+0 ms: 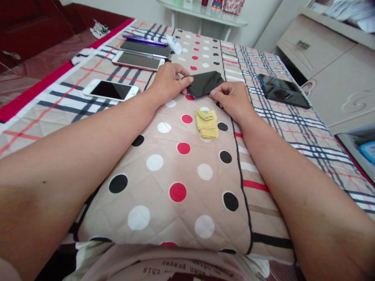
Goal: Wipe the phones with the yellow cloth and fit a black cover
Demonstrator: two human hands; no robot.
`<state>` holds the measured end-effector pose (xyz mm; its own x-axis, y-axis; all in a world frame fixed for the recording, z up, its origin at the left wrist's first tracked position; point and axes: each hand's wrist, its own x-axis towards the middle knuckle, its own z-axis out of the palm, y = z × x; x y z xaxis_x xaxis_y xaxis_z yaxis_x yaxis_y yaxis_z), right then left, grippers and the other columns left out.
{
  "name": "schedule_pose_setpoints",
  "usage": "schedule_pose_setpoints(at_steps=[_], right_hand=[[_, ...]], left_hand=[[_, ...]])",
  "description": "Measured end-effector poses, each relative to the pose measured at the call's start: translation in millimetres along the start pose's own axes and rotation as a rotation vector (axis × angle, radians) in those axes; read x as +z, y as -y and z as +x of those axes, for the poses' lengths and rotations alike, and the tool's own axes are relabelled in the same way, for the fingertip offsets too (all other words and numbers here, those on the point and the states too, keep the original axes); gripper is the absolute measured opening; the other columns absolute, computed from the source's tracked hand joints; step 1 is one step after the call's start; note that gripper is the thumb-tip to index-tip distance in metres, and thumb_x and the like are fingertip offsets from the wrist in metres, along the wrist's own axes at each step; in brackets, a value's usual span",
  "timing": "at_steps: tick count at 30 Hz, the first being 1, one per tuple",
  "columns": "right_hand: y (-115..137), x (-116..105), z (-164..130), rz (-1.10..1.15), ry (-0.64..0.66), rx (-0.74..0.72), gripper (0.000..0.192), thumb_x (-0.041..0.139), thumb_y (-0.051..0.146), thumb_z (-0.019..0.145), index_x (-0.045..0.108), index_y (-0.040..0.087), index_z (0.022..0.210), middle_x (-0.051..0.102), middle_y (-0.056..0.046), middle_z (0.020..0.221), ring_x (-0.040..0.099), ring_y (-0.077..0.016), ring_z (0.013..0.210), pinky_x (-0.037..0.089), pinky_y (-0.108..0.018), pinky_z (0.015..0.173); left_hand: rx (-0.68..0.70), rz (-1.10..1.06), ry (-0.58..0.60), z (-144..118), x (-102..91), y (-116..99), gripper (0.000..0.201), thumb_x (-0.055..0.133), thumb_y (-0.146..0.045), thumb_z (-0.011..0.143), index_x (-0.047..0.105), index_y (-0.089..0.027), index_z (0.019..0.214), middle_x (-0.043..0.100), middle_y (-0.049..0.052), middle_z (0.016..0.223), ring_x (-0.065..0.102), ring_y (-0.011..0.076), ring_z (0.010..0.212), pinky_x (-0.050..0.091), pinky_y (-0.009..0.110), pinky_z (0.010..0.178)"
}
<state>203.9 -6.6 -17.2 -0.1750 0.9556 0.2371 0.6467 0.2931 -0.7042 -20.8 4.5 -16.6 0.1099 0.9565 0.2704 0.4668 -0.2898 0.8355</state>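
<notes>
A dark smartphone (205, 83) is tilted sideways just above the polka-dot cover, its black screen turned up. My left hand (169, 82) pinches its left end between thumb and fingers. At its right end my right hand (231, 96) is closed with the fingertips on the phone's near corner. Right below the phone lies a folded yellow cloth (207, 124). Left of my left hand are a white phone (111, 89) and a white-framed phone with a reddish edge (138, 61).
Behind these lie another dark phone (145, 49), a purple-edged one (145, 40) and a small white bottle (174, 45). Two dark phones (283, 90) rest on the plaid cover at right. A glass-topped table (202, 15) stands beyond, cabinets (331, 58) at right.
</notes>
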Motion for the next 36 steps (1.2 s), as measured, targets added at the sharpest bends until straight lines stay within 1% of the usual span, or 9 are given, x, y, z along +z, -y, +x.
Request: schedule_pose_setpoints(at_steps=[5,11,17,21,24,31,34,36], right_hand=[[3.4,-0.3,-1.3,0.0,0.001,0.016,0.021,0.066,0.034,0.086,0.063,0.016,0.074,0.059,-0.006,0.068,0.053,-0.0135,0.064,0.045,-0.026,0.06],[1.3,0.3,-0.3,0.008,0.002,0.009,0.022,0.067,0.037,0.086,0.063,0.017,0.077,0.059,-0.006,0.068,0.054,-0.0144,0.066,0.043,-0.027,0.06],[-0.9,0.7,1.0,0.007,0.014,0.029,0.026,0.066,0.041,0.086,0.061,0.019,0.075,0.06,-0.006,0.07,0.052,-0.0135,0.069,0.044,-0.028,0.063],[-0.3,0.4,0.5,0.013,0.014,0.03,0.025,0.067,0.041,0.086,0.061,0.018,0.077,0.061,-0.006,0.07,0.054,-0.0142,0.069,0.045,-0.028,0.062],[-0.2,0.5,0.3,0.013,0.003,0.018,0.023,0.067,0.039,0.085,0.062,0.017,0.076,0.061,-0.006,0.071,0.054,-0.0143,0.067,0.045,-0.027,0.059],[-1.7,1.1,1.1,0.004,-0.004,0.011,0.022,0.067,0.038,0.084,0.064,0.017,0.077,0.061,-0.006,0.071,0.054,-0.0141,0.066,0.045,-0.026,0.057],[-2.2,1.0,1.4,0.003,0.001,0.009,0.023,0.067,0.039,0.085,0.064,0.017,0.079,0.062,-0.007,0.072,0.055,-0.0145,0.067,0.045,-0.025,0.057],[-2.1,0.9,1.3,0.001,0.003,0.006,0.023,0.067,0.039,0.085,0.064,0.017,0.079,0.061,-0.007,0.072,0.055,-0.0149,0.068,0.046,-0.026,0.059]], left_hand=[[-0.03,-0.004,0.005,0.6,0.2,1.2,0.013,0.07,-0.038,0.084,0.074,-0.029,0.093,0.07,-0.001,0.068,0.068,0.0186,0.073,0.049,0.029,0.076],[0.021,0.012,0.007,-0.9,-0.9,0.4,0.016,0.067,-0.035,0.084,0.074,-0.025,0.093,0.069,-0.001,0.066,0.065,0.0163,0.066,0.048,0.03,0.071],[0.008,-0.006,0.007,-0.2,-0.9,1.8,0.016,0.07,-0.035,0.084,0.074,-0.025,0.096,0.068,-0.003,0.065,0.061,0.014,0.067,0.048,0.03,0.078],[-0.025,0.008,0.023,-0.6,-1.5,0.3,0.019,0.071,-0.043,0.083,0.074,-0.029,0.095,0.069,-0.003,0.066,0.062,0.0167,0.073,0.048,0.03,0.08],[-0.028,-0.001,0.009,-0.9,-1.2,-0.3,0.015,0.069,-0.04,0.083,0.074,-0.029,0.092,0.069,-0.001,0.068,0.064,0.0181,0.07,0.048,0.032,0.077],[-0.011,-0.012,0.01,0.0,-0.6,0.6,0.016,0.072,-0.036,0.084,0.074,-0.024,0.094,0.067,-0.001,0.065,0.06,0.0156,0.069,0.046,0.031,0.076],[-0.019,-0.016,-0.005,0.6,-0.1,0.2,0.011,0.071,-0.032,0.083,0.075,-0.025,0.091,0.066,-0.001,0.064,0.063,0.0165,0.067,0.047,0.031,0.077],[-0.016,-0.012,-0.008,0.8,0.1,0.0,0.012,0.07,-0.03,0.083,0.075,-0.024,0.092,0.067,0.0,0.065,0.064,0.0167,0.066,0.047,0.03,0.076]])
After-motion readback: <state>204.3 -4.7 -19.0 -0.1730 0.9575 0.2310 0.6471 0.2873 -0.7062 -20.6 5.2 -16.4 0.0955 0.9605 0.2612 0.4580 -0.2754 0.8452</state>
